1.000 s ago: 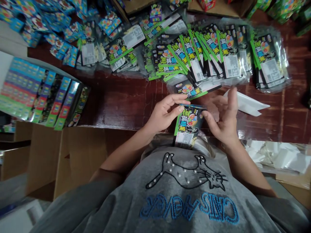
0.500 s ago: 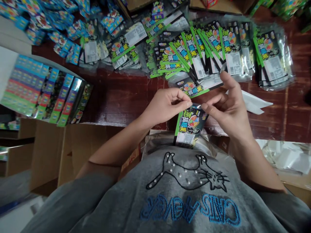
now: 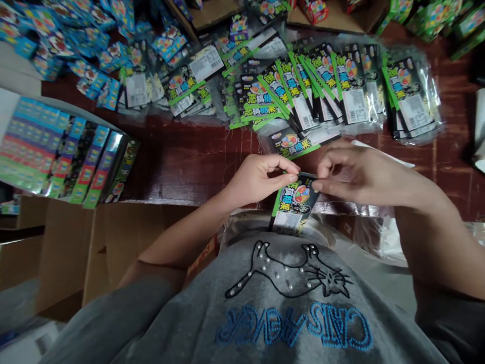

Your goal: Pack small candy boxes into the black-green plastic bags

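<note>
A black and green printed candy bag (image 3: 293,199) hangs upright at the table's front edge, close to the grey shirt. My left hand (image 3: 261,177) pinches its top edge at the left corner between thumb and fingers. At the right corner, my right hand (image 3: 359,172) has thumb and fingertips closed on the same edge. Just beyond the hands lies another candy bag (image 3: 290,141) of the same print. Past it, a fanned row of such bags (image 3: 303,86) spreads over the table.
Stacked colourful display boxes (image 3: 64,151) stand at the left. Small blue candy packets (image 3: 64,30) are heaped at the back left, green packets (image 3: 424,20) at the back right. An open cardboard box (image 3: 64,253) sits below the table's left edge. White paper (image 3: 382,151) lies behind my right hand.
My right hand has turned, its raised fingers folding down and its forearm swinging outward to the right. My left hand keeps its pinch. The whole view has shifted slightly.
</note>
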Demonstrator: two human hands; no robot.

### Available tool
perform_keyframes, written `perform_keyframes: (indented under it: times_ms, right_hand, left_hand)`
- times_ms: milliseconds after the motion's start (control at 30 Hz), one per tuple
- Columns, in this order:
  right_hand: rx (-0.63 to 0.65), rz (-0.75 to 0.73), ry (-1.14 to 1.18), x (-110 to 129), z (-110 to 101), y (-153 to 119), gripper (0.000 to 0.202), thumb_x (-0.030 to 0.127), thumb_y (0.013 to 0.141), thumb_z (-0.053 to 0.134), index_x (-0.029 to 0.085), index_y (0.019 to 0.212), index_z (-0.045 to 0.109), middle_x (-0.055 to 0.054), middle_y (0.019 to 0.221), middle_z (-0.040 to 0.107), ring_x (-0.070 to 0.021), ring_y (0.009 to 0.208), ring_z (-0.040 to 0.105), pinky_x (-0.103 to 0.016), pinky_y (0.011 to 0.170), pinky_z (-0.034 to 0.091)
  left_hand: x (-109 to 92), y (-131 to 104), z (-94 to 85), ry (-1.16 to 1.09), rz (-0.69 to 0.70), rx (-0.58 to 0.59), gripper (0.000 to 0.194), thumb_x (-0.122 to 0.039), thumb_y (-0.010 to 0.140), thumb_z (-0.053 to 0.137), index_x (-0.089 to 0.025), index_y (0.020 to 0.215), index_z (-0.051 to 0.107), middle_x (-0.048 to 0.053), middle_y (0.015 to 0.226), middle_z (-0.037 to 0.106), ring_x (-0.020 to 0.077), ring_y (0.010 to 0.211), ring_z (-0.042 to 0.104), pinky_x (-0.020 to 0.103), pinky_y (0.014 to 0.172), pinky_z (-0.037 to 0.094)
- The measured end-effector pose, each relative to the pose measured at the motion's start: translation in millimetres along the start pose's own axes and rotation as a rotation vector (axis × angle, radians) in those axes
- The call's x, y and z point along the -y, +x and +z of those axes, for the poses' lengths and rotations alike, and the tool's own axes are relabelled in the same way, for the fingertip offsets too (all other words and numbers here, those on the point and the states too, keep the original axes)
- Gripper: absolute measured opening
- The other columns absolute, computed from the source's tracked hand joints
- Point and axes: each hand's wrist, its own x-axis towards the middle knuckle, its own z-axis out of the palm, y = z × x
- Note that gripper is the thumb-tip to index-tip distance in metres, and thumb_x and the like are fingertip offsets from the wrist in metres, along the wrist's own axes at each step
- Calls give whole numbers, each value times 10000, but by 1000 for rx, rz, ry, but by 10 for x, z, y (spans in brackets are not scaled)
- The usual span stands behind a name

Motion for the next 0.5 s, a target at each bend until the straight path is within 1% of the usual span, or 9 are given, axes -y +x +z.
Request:
perform_keyframes:
  times_ms: [33,100,167,233,267,333,400,433,500]
  right_hand:
    - [53,16,-79,31,-21,71,225,463,925,771,277,849,668,-14,834,676,-182,692,577,-370,648,466]
    - [86,69,-238,85,-20,182,183,396,891,784,261,848,668,-27,892,682,-178,689,578,-367,658,451]
    - [63,124,-340,124,5,237,180,387,875,790,249,916,681,-47,977,688,-202,750,623,-377,697,477]
    - [4,131,-365,148,27,232,252,399,892,782,234,1053,681,-74,1072,689,-244,855,676,-396,734,516]
    - [-28,98,-361,154,35,209,260,399,919,763,229,1094,673,-85,1100,685,-258,895,692,-407,750,536]
    - [-90,-30,-343,151,47,135,187,382,993,701,238,1110,672,-89,1100,680,-267,936,716,-430,784,575]
    - [-121,-176,-308,109,62,51,108,355,1037,659,287,1113,697,-74,1086,708,-267,975,744,-456,843,612]
    - [-127,-220,-284,69,74,22,139,341,1033,670,331,1168,706,-63,1114,738,-271,1019,759,-465,875,629]
    - [-114,-233,-255,-40,115,21,301,330,1024,671,446,1300,696,-32,1236,785,-275,1108,777,-467,919,667]
  left_hand:
    - [-11,1,8,11,2,3,146,-310,883,829,-180,950,824,74,1019,852,171,905,805,298,866,654]
    - [-38,-4,16,17,-1,10,141,-307,889,817,-182,953,824,71,1013,853,172,907,805,297,871,649]
    - [-62,-7,5,2,-11,12,132,-295,893,805,-182,959,823,67,1028,852,174,943,805,301,911,640]
    - [-73,0,-30,-23,-27,7,125,-279,896,797,-179,967,819,65,1046,850,172,968,799,304,943,625]
    - [-72,6,-54,-41,-30,0,123,-274,894,799,-178,968,816,64,1043,847,168,965,794,303,945,618]
    - [-49,11,-98,-103,-30,-1,140,-285,879,826,-176,964,807,66,1033,840,167,962,779,302,943,602]
    - [11,-10,-111,-248,-62,53,208,-363,900,826,-180,994,798,83,1075,830,176,981,765,308,931,593]
    - [59,-33,-100,-352,-104,95,271,-428,928,798,-189,1055,793,97,1118,824,185,992,762,316,917,594]
    - [192,-96,-48,-565,-217,142,432,-555,994,675,-213,1248,748,127,1209,801,205,1003,765,336,876,602]
